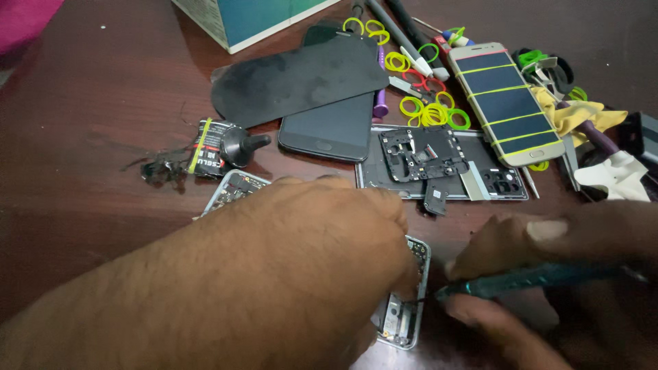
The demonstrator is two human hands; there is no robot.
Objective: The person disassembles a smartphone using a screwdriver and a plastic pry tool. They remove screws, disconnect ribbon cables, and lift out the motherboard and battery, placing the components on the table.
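Teal screwdriver (528, 279) sits pinched in the right hand (569, 274), its tip at the opened phone (404, 308) near the table's (82, 137) front edge. Left hand (301, 253) lies curled over that phone, pressing it down. Beyond lie a black phone (329, 127) and a banded phone (507, 103).

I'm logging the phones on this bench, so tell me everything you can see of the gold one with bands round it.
The gold-framed smartphone with a dark glass screen lies face up and flat on the dark brown wooden table, upper right, angled diagonally. Several thin yellow-green rubber bands cross its screen. A slim speaker slot sits at its far end. Its near corner overlaps the grey opened phone frame. Neither hand touches it.
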